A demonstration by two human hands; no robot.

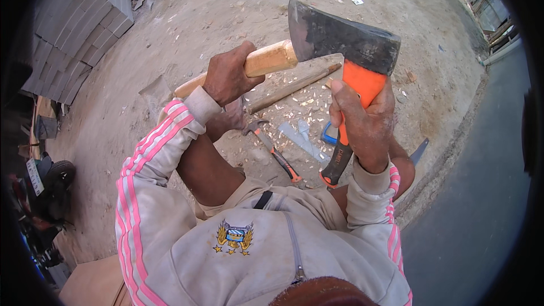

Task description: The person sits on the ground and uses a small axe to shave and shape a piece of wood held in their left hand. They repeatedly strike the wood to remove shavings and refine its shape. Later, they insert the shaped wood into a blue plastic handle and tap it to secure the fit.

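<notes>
My left hand [229, 73] is wrapped round a pale wooden stick [273, 59], held slanting up to the right in front of me. In my right hand [367, 124] is a hatchet, its grip orange and black, raised with the dark steel head [345, 37] uppermost. The blade's edge overlaps the stick's right end; whether they touch I cannot tell. Between my legs on the ground lie a claw hammer [273, 150] with an orange and black grip, a clear flat strip [303, 140] and a blue object [328, 134], partly hidden by the hatchet grip.
Beyond my hands a wooden pole [294, 88] lies on dirt strewn with wood chips. A pointed blade [419, 152] shows beside my right knee. Stacked grey blocks [79, 28] rise at far left, with a motorcycle [48, 184] nearer. A smooth grey surface [470, 192] runs along the right.
</notes>
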